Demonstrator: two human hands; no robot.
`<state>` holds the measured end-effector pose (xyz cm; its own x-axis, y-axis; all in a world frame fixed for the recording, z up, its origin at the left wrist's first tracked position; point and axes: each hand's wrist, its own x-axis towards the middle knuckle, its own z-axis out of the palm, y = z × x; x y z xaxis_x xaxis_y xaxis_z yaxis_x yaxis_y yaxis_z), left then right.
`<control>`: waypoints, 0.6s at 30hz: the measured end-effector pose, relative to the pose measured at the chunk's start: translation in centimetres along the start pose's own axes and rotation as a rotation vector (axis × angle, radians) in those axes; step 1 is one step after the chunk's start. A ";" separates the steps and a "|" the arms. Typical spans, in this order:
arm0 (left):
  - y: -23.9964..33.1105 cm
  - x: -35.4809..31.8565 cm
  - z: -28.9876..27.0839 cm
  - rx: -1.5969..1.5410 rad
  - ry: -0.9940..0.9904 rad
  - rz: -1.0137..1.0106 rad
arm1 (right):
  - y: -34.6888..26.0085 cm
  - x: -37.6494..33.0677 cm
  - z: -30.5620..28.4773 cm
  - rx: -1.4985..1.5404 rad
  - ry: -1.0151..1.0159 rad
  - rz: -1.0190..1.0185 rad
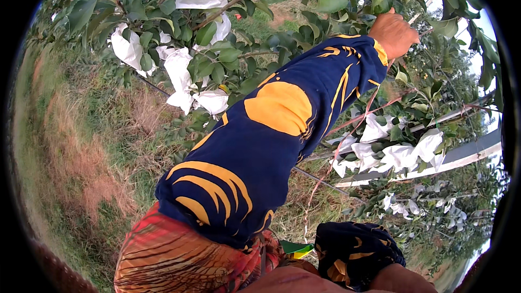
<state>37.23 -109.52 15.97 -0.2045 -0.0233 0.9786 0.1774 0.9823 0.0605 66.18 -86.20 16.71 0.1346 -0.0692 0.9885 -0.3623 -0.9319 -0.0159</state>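
My left arm, in a navy sleeve cover (228,157) with yellow shapes, stretches up to the right across the view. At its end, my left hand (393,33) is closed among the apple-tree leaves, its back toward me. A thin branch (426,32) shows beside the knuckles; what the fingers hold is hidden. My right arm is bent low, its matching sleeve cover (355,252) near my body. I cannot see my right hand. Left of that sleeve is a green and yellow object (297,249), partly covered.
White bags (178,70) hang in clusters on the left branches, and more white bags (401,156) hang at right. A pinkish string (320,179) runs down from near my left wrist. A pale curved beam (423,171) crosses the right. Grass (103,146) covers the ground.
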 end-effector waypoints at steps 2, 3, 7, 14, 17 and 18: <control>0.2 0.0 0.1 0.012 -0.019 0.004 | -0.1 0.1 -0.1 0.007 -0.004 0.006; 0.3 0.1 0.2 0.015 -0.030 0.007 | -0.2 0.0 -0.2 0.008 -0.003 0.015; 0.4 0.3 0.6 0.055 0.006 0.008 | -0.5 -0.3 -0.5 0.004 -0.001 0.066; 0.3 -4.6 4.8 -0.034 -0.044 -0.033 | -0.9 -5.0 -3.3 -0.086 0.181 0.372; -1.2 -10.6 3.1 0.046 -0.174 -0.105 | 1.0 -12.3 -3.9 -0.136 0.333 0.719; -1.8 -12.3 1.6 0.070 -0.211 -0.127 | 0.6 -14.5 -3.7 -0.217 0.324 0.985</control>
<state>37.92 -110.67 3.55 -0.4190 -0.1150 0.9007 0.0723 0.9846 0.1593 60.58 -84.42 2.90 -0.5496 -0.6314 0.5470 -0.3389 -0.4299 -0.8368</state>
